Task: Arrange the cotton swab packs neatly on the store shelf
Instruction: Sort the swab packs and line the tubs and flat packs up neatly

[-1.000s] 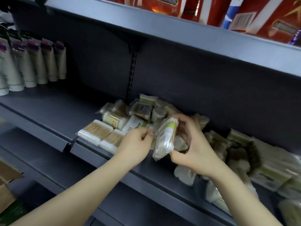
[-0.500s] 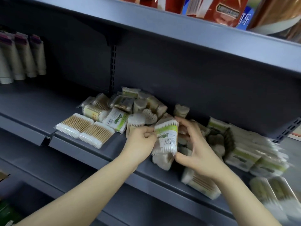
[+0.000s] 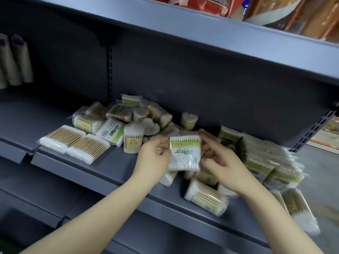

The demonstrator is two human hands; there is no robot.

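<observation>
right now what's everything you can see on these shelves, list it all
held swab pack: one, white with green label, between both hands, upright
flat swab packs: two, tan sticks with white tips, side by side at the shelf's front left
loose pile of swab packs: many, white, tan and green, mid shelf
stacked swab packs: many, blurred, right side
round swab tub: one, clear, on its side near the front edge
tubes: a few, beige, far left
shelf: grey metal
red and orange bags: upper shelf
left hand: pinches the pack's left edge
right hand: pinches its right edge
</observation>
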